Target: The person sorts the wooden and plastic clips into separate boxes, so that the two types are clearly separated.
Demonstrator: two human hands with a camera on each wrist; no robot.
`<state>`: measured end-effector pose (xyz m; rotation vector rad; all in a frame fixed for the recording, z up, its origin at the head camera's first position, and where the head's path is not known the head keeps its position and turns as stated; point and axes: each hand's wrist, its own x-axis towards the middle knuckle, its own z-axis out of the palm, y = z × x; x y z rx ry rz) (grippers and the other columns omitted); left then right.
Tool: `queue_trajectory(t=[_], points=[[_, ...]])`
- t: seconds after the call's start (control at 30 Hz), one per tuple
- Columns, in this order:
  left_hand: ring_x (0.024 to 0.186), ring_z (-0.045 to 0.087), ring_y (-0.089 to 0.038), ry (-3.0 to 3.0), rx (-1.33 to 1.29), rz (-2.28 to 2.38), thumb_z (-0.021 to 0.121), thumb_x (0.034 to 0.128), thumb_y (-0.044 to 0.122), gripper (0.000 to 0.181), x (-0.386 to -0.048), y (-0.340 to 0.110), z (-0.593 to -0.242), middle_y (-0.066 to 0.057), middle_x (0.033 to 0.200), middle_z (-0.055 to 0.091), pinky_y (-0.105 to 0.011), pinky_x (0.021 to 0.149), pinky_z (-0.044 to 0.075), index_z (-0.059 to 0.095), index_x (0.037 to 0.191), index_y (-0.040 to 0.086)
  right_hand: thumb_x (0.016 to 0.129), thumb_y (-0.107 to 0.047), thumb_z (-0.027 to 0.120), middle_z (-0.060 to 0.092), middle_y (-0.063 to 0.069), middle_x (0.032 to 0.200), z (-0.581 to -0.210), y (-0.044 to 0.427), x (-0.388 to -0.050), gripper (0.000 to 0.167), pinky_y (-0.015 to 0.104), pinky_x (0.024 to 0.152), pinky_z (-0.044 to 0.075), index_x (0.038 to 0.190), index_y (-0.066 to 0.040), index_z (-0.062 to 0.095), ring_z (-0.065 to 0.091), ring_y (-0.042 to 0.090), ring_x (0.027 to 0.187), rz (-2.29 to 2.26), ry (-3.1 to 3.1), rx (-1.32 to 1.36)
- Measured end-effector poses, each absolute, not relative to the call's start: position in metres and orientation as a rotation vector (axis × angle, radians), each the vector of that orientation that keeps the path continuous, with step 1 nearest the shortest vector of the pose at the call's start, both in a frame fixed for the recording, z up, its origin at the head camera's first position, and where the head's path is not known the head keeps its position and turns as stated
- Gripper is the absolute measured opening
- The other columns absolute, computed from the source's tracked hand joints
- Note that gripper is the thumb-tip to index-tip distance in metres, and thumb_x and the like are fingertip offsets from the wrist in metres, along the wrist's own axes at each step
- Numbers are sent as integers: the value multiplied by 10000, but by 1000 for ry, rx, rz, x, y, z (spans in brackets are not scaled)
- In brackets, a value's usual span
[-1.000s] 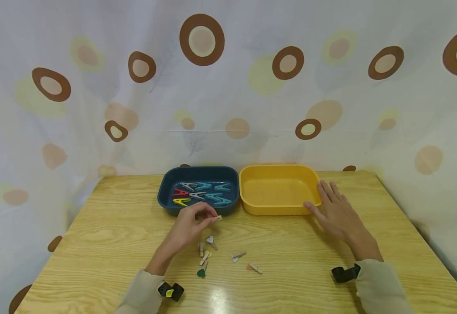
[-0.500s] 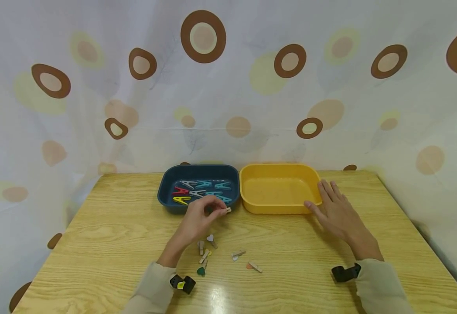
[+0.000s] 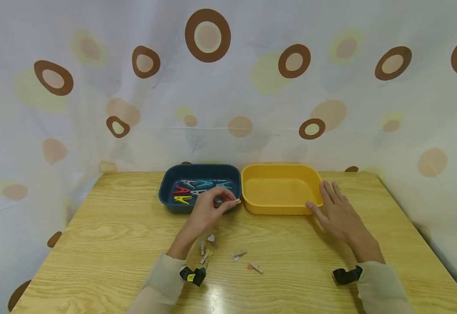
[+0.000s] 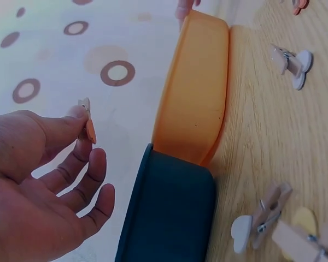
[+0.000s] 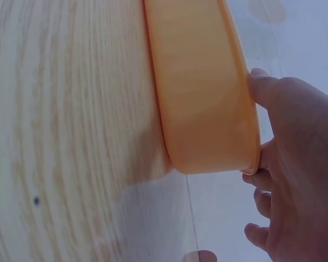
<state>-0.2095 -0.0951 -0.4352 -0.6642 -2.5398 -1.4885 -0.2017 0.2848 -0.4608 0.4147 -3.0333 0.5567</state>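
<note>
Between thumb and index finger my left hand [image 3: 209, 207] pinches a small wooden clothespin [image 3: 237, 201], above the right front edge of the dark blue bin [image 3: 177, 209]. The left wrist view shows an orange decoration on this clothespin [image 4: 90, 130]. My right hand [image 3: 340, 216] rests at the right front corner of the yellow bin [image 3: 279, 209], fingers extended and thumb touching the front rim. Inside the blue bin lie plastic clothespins, among them a red clothespin [image 3: 181, 190] and a yellow clothespin [image 3: 182, 199]; my left hand hides some others.
Several small wooden clothespins with coloured decorations lie on the table [image 3: 114, 244], including one with a white heart [image 3: 211, 238] and one with an orange piece [image 3: 256, 267]. The two bins stand side by side against the patterned cloth [image 3: 154, 109].
My left hand has moved right and slightly away from me with the wooden clothespin, from the front of the blue bin toward the yellow bin. The right hand stays at the yellow bin.
</note>
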Motion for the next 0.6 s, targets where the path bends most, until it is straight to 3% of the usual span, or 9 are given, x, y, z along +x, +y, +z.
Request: queue_trajectory(t=[0.5,0.6], points=[[835,609,-165,-2459,-712,-1532,752,957,155,76,-238,-65,-436,-20,951,699,-435,786,553,726,990,91,1088,-527,391,-4,281,1679,-464,288,-203,867,683,1181,96,1607,77,47,-71,437,1547,567,-3029,425],[838,608,-165,-2451,-738,-1515,752,958,158,84,-243,-59,-436,-28,939,692,-394,773,548,721,989,86,1087,-523,400,-3,277,1680,-464,288,-203,865,685,1180,95,1607,76,54,-68,436,1547,582,-3024,427]])
